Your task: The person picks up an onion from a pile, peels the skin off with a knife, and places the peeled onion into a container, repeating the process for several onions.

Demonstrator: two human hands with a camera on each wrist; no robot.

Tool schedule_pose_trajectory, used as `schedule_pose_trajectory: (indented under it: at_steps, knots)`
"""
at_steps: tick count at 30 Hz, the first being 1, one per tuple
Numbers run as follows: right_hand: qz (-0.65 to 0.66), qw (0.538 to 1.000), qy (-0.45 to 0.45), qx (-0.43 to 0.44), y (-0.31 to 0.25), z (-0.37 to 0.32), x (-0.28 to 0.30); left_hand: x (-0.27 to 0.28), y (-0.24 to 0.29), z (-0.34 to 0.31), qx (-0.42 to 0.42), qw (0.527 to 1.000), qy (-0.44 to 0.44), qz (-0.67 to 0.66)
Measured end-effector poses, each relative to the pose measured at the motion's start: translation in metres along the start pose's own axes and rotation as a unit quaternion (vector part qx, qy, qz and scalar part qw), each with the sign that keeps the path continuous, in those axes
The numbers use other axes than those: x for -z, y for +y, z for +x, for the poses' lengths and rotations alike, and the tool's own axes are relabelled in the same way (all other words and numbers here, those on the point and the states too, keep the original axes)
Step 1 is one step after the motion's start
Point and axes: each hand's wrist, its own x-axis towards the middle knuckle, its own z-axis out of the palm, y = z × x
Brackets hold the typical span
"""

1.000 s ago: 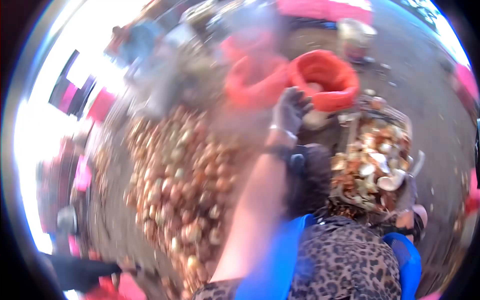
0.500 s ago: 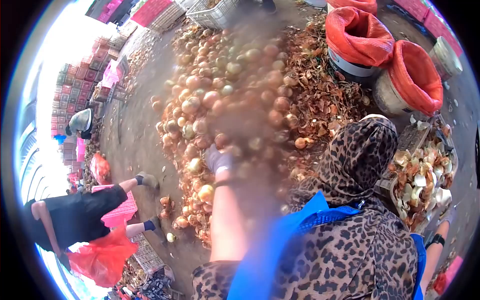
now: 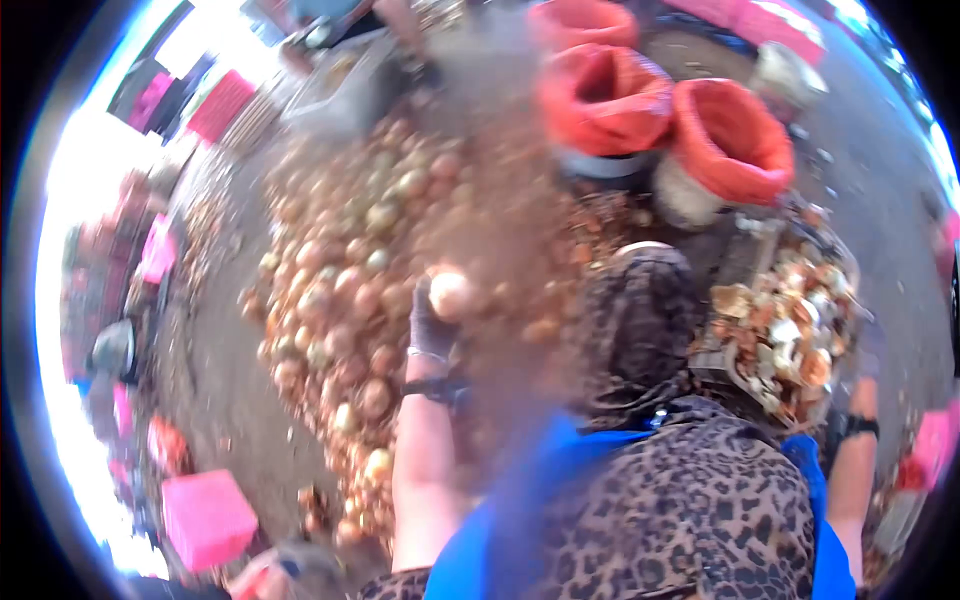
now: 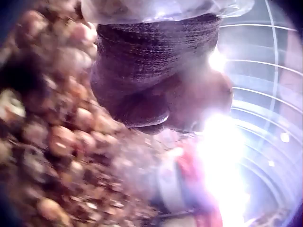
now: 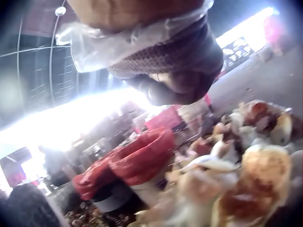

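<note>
My gloved left hand [image 3: 430,328] grips an onion [image 3: 453,294] above a large heap of onions [image 3: 335,290]. In the left wrist view, the knitted glove [image 4: 156,52] has its fingers curled around that onion [image 4: 203,97], which is partly washed out by glare. At the right, my gloved right hand [image 3: 868,347] is blurred beside a crate [image 3: 722,372] piled with onion peelings and cut pieces [image 3: 790,330]. The right wrist view shows this hand [image 5: 175,71] with fingers curled over the peelings [image 5: 203,179]; nothing shows protruding from it.
Buckets lined with red mesh sacks [image 3: 735,140] stand ahead, with a pale bucket [image 3: 788,75] behind. A knee in leopard-print cloth [image 3: 640,320] lies between heap and crate. A pink crate [image 3: 208,518] sits at left; another person's legs [image 3: 400,25] are at the far side.
My left hand, low in the onion heap half a second ago, is now raised with an onion in it. The head view has swung; the right hand stays near the peelings crate.
</note>
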Motion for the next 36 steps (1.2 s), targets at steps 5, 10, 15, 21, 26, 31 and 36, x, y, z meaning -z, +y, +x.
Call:
schedule_pose_trajectory:
  at_steps: [5, 10, 15, 21, 26, 31, 36]
  knots:
    - [0.195, 0.966, -0.120, 0.122, -0.180, -0.139, -0.060, -0.271, -0.060, 0.044, 0.040, 0.960, -0.252, 0.114]
    - [0.436, 0.858, -0.237, 0.130, -0.243, -0.204, -0.093, -0.426, -0.150, -0.016, 0.101, 0.872, -0.427, 0.217]
    - [0.286, 0.935, -0.069, 0.197, -0.205, -0.194, -0.068, -0.439, -0.235, -0.041, 0.183, 0.851, -0.456, 0.185]
    - [0.049, 0.954, 0.039, 0.294, -0.158, -0.185, -0.058, -0.423, -0.288, -0.023, 0.202, 0.841, -0.466, 0.186]
    - [0.024, 0.941, -0.085, 0.327, -0.149, -0.197, -0.042, -0.442, -0.285, -0.021, 0.281, 0.836, -0.441, 0.166]
    - [0.031, 0.937, -0.118, 0.327, -0.136, -0.189, -0.050, -0.437, -0.297, -0.012, 0.198, 0.830, -0.469, 0.228]
    - [-0.057, 0.883, -0.129, 0.449, -0.122, -0.178, -0.061, -0.437, -0.297, -0.007, 0.065, 0.819, -0.490, 0.292]
